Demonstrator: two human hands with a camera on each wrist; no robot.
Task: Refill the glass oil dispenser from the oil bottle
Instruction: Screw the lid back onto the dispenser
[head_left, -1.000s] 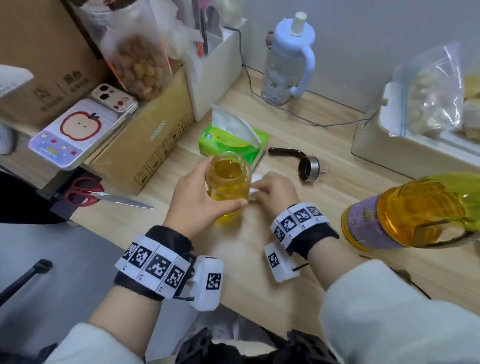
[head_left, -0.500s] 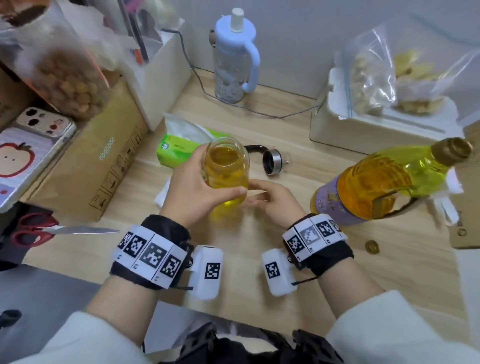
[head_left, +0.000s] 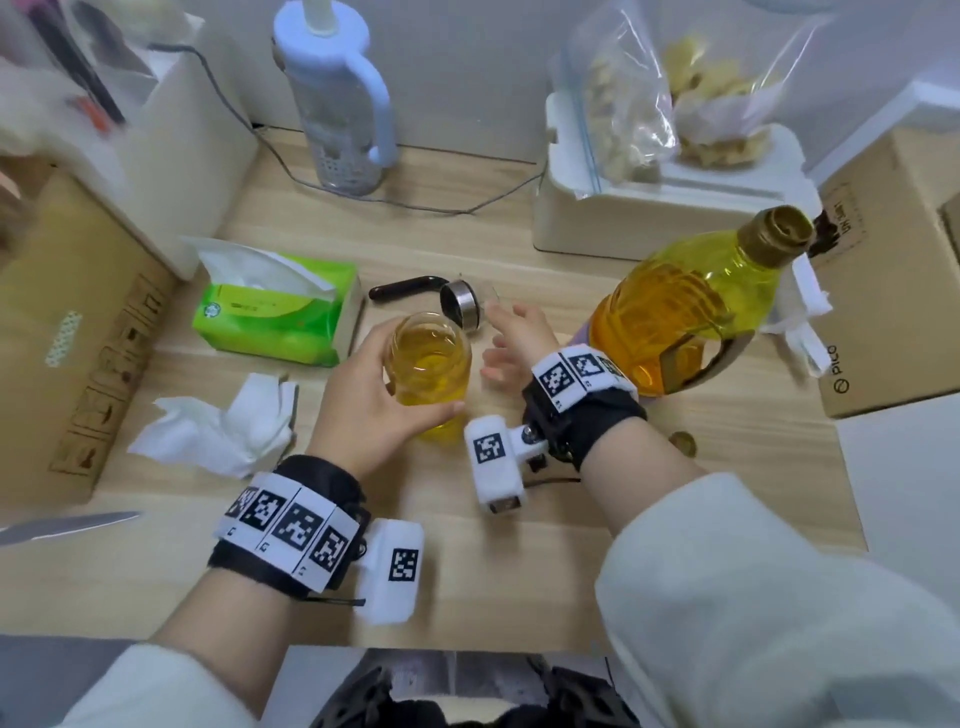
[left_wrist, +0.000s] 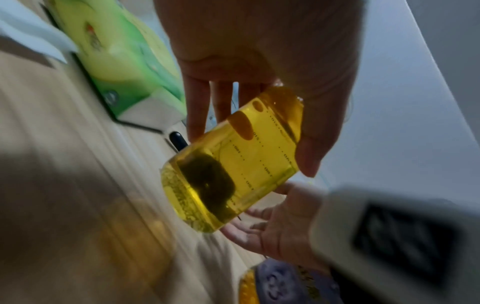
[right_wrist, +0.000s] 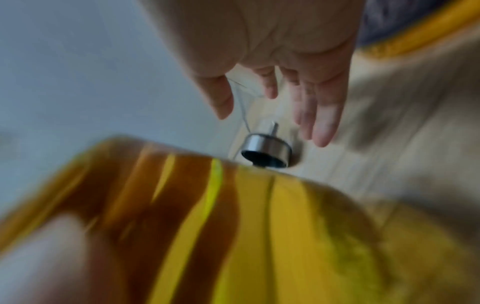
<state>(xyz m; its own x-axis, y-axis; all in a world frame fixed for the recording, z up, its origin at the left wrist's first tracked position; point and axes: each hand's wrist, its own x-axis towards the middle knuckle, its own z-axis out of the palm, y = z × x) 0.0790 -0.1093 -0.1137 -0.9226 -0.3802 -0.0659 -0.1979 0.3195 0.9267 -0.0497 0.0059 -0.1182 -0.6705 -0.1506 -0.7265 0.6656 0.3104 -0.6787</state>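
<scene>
Glass oil dispenser (head_left: 429, 364) showing clear, smooth, glossy, printed scale marks on wall; left hand (head_left: 363, 410) gripping it. Dispenser cap (head_left: 460, 308) gleaming as brushed metal ring, black glossy handle attached. Oil bottle (head_left: 680, 312) looking like clear ribbed plastic, shiny, with matt purple paper label and gold cap. Table (head_left: 519, 545) showing pale wood grain, satin finish. Tissue pack (head_left: 275, 306) shining in green plastic film. Crumpled tissue (head_left: 218, 426) lying soft, matt white. Cardboard box (head_left: 893, 280) looking matt brown.
</scene>
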